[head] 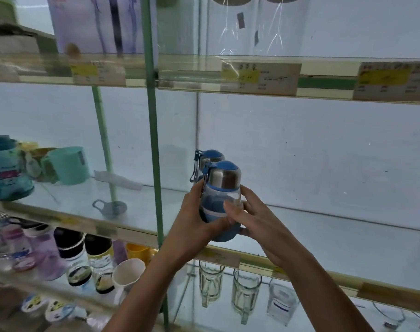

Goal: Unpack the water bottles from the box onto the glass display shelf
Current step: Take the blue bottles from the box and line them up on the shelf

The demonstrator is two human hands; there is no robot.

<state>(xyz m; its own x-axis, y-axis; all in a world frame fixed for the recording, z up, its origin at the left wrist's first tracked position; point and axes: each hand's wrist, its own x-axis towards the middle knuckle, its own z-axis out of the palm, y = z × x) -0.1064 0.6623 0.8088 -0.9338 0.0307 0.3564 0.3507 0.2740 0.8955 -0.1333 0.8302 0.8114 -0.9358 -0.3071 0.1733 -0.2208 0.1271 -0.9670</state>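
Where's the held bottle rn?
Head view, centre: bottle between left hand and right hand at the front edge of the glass shelf, right of the green post.

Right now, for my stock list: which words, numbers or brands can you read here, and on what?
Nothing reads clearly.
The price tags on the upper shelf edge: print too blurred.
The teal tub, left: reddish logo, blurred.
The held water bottle: no lettering shows.

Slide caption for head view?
Left hand and right hand grip a blue water bottle at the glass shelf edge, a second bottle behind it.
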